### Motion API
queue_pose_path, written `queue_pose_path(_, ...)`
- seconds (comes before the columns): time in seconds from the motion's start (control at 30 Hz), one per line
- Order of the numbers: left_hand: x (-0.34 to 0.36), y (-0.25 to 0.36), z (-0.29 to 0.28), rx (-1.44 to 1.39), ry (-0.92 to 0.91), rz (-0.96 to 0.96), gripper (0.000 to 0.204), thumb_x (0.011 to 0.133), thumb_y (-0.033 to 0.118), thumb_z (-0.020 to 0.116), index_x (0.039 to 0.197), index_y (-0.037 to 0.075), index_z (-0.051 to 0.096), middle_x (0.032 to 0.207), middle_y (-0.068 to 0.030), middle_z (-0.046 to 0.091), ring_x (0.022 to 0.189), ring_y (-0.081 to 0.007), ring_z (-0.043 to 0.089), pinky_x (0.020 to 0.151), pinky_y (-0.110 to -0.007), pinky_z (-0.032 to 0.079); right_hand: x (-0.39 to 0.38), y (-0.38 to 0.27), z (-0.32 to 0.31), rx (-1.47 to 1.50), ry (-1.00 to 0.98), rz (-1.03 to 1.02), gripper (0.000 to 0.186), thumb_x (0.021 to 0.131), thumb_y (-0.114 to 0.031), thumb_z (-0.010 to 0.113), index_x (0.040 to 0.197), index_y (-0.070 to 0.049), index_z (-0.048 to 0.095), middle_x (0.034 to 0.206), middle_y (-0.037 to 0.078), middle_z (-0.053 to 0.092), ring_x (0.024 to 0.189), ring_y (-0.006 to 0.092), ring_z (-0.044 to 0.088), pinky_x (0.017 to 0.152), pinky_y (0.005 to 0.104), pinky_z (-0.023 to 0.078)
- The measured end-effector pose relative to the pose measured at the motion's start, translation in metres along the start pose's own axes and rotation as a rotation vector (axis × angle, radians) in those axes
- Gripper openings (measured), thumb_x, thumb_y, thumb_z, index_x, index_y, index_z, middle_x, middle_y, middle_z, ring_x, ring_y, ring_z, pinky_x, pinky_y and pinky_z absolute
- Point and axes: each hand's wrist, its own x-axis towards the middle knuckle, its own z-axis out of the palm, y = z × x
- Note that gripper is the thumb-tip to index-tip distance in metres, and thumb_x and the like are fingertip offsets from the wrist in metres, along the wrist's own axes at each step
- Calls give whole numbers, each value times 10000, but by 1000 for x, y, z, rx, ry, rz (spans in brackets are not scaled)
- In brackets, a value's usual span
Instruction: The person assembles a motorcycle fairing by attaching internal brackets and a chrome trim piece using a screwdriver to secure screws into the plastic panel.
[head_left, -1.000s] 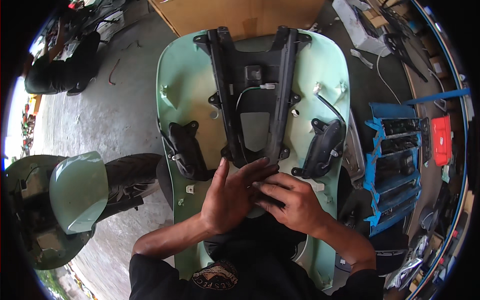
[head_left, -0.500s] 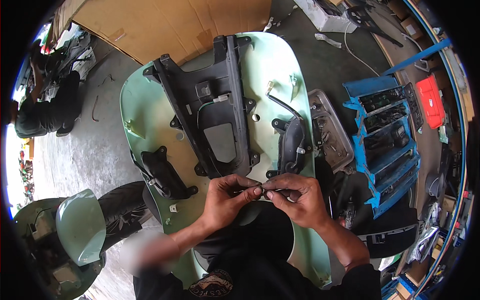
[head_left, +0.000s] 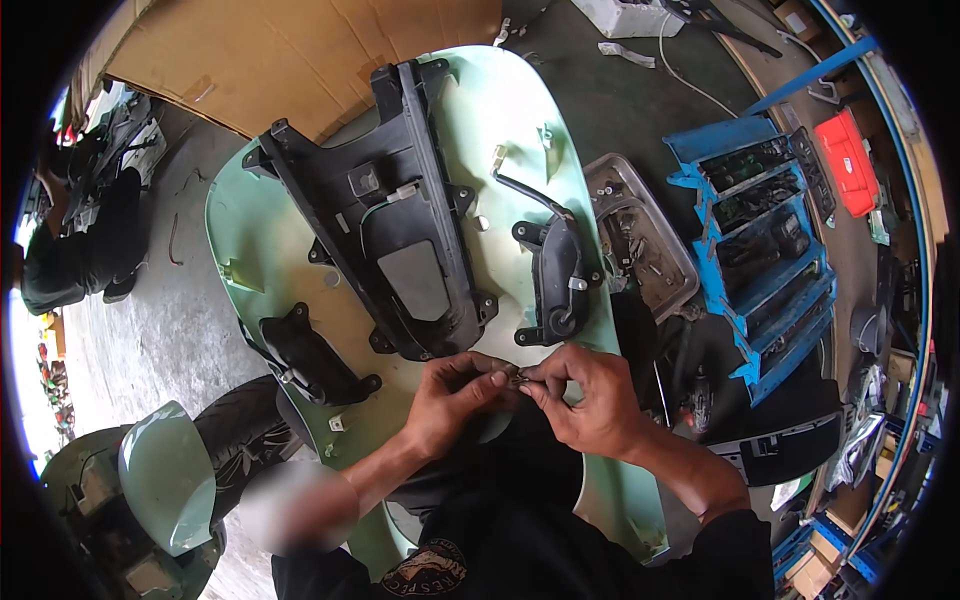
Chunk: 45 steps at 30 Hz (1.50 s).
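A mint-green molded panel (head_left: 235,220) lies in front of me, inner side up, with a black plastic bracket (head_left: 325,260) in its middle and black side parts (head_left: 315,355), (head_left: 548,275) fixed at either side. My left hand (head_left: 460,395) and my right hand (head_left: 585,400) meet low over the panel, just below the bracket. Both are closed, their fingertips pinched together on a tiny dark piece (head_left: 515,378), too small to name.
A cardboard box (head_left: 280,50) stands behind the panel. At right are a metal tray (head_left: 680,280) of small parts, a blue toolbox (head_left: 760,320) and a red case (head_left: 845,160). At left are a wheel (head_left: 240,420), another green part (head_left: 165,480) and a co-worker in dark clothes (head_left: 80,260).
My hands have drawn from loosely overlapping into a two-handed pinch. The view has turned, so the panel appears tilted and farther left, and the metal tray has come into clearer sight.
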Motion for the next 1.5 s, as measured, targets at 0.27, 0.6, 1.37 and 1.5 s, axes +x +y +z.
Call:
queue_pose_path(0.27,8,-24,7,-151,-126,-337,251,887,102,758,1056,-67,678,965,-119,718,871,-197,701,840,-333,587,-14,18,-21,-399,-75,-483,231,696,3,756,863,-38,602,985,99,695,901,236,682,721,364,570)
queue_pose_path(0.6,34,-53,39,-109,109,-283,226,915,138,738,1018,-59,695,888,-90,701,782,-171,675,773,-322,578,-36,56,-46,61,522,94,249,804,-27,767,1027,-7,656,1113,133,690,1032,234,665,920,349,511)
queue_pose_path(1.37,42,-50,48,-204,97,-292,220,919,177,740,955,-31,679,888,-75,671,773,-161,629,751,-318,535,-3,66,-26,12,442,138,370,860,-139,717,1183,26,645,1115,189,697,995,309,690,890,391,516)
queue_pose_path(1.5,43,-59,47,-280,39,-332,155,949,149,686,997,7,648,909,-73,648,812,-167,599,772,-324,503,-3,71,-20,-170,427,179,385,852,-184,708,1187,-6,639,1095,155,695,976,315,660,869,392,455)
